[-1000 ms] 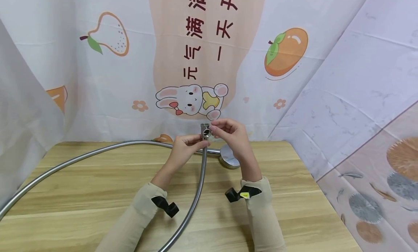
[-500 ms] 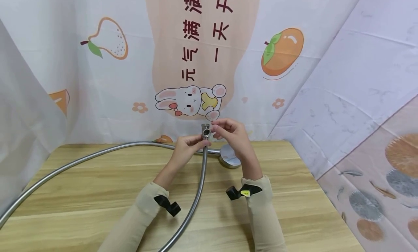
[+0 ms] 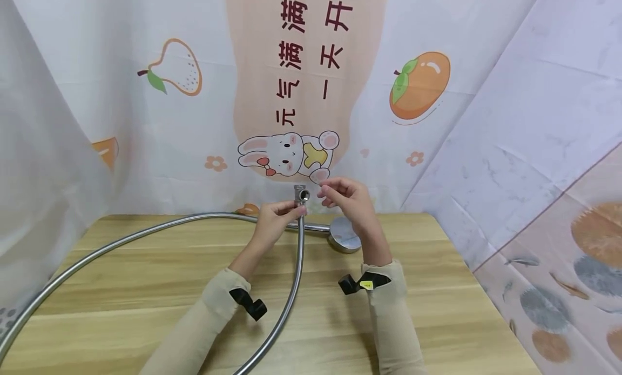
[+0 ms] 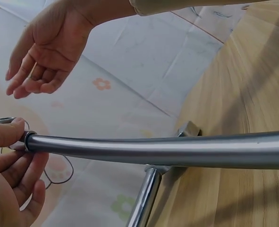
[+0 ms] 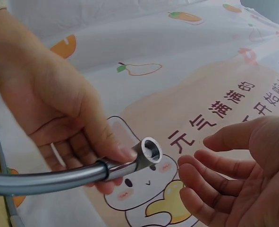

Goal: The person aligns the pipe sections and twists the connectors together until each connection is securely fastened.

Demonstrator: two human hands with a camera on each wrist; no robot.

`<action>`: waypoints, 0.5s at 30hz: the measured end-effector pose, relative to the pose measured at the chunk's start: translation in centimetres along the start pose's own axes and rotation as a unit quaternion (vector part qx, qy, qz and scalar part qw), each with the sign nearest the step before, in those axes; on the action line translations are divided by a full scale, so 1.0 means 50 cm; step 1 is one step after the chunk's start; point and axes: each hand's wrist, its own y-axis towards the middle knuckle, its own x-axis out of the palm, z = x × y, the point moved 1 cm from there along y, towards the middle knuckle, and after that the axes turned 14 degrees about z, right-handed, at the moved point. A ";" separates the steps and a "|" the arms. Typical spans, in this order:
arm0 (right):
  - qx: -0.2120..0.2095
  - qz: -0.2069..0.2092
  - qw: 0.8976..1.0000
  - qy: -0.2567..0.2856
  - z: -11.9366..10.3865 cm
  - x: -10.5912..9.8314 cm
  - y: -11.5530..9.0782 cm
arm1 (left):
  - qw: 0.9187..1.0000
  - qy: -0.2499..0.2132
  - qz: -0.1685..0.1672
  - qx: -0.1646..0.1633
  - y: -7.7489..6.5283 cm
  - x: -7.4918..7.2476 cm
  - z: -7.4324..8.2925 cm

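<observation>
In the head view my left hand pinches the end of a grey flexible shower hose, right at its joint with a small metal tee fitting. The fitting stands upright above the table, and one round opening faces the camera. The right wrist view shows the left thumb pressed on the fitting, its open mouth pointing toward my right hand. That hand hangs just right of the fitting, apart from it, fingers loosely curled. Nothing shows between its fingers.
A round chrome shower head lies on the wooden table behind the right hand. Hose runs from its handle along the back and off to the left. A printed cloth hangs close behind the fitting.
The right hand has drawn away from the tee fitting, so a wider gap lies between them. The left hand keeps its pinch, and the fitting has shifted slightly left in view.
</observation>
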 end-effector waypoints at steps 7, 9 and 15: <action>0.026 -0.062 0.997 -0.045 0.041 0.032 -0.015 | 1.000 0.009 0.013 -0.005 0.009 -0.004 0.007; 0.031 -0.076 0.995 -0.053 0.051 0.039 -0.022 | 1.000 0.017 0.013 -0.009 0.010 -0.008 0.012; 0.021 -0.108 0.990 -0.086 0.076 0.042 -0.031 | 0.999 0.030 0.012 0.003 0.022 -0.025 0.032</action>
